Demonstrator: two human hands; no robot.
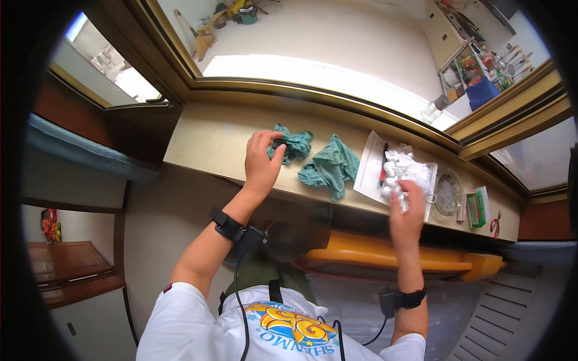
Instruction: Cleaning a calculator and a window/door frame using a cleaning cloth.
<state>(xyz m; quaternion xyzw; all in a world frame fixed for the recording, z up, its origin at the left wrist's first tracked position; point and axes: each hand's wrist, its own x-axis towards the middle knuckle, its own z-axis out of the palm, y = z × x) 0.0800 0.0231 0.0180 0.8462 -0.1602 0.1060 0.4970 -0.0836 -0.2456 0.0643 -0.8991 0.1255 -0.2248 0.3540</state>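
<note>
My left hand is at the left edge of a crumpled teal cloth, its thumb and fingers apart around that edge. A second crumpled teal cloth lies just to the right. Over the near side of a heap of crumpled white paper is my right hand, slightly blurred. Its thumb and fingers are apart, with white crumples between and behind them. The heap lies on a white sheet, and a black-and-red pen rests beside it.
Right of the paper stand a glass dish, a green-and-white box and red-handled pliers on the pale ledge. A window frame runs along its far side. An orange wooden piece sits below the near edge.
</note>
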